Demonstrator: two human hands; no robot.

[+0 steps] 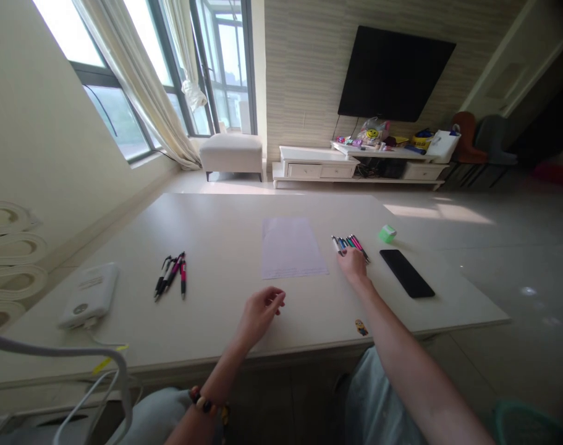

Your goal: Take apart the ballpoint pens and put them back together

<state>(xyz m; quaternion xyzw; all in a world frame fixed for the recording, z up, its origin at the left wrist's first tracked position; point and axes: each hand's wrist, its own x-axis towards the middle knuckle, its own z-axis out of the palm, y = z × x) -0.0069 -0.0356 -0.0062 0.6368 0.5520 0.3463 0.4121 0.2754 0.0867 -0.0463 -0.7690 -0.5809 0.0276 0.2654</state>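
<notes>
My right hand [354,264] reaches over a row of pens [350,241] on the white table, right of the paper. Its fingers are closed at the lower end of the leftmost white pen [336,243]; the hand hides part of the row. My left hand [261,314] hovers by the near edge of the sheet of paper [293,247]. Its fingers are loosely curled, with a gap to the thumb, and nothing shows in them. A second bunch of pens [172,275], black, white and pink, lies on the left.
Right of the pens are a green-and-white cube [387,233] and a black phone [406,273]. A small cartoon sticker [361,327] is near the front edge. A white power bank [90,295] with a cable lies at the left. The table [216,222] faces a TV stand [316,165].
</notes>
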